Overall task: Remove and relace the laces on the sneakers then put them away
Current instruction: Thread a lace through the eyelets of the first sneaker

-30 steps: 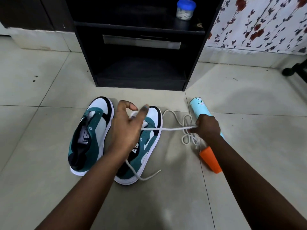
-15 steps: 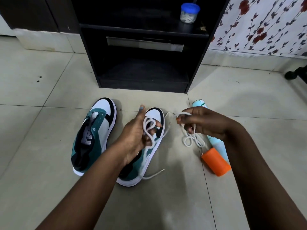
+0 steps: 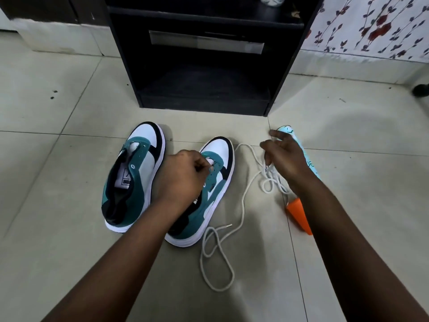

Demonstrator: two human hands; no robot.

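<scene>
The left hand (image 3: 183, 180) hides the right sneaker's (image 3: 209, 189) tongue and eyelets.

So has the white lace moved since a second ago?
Yes. The white lace was stretched taut between the hands above the right sneaker; now it lies slack in loops on the floor tiles beside that sneaker.
</scene>
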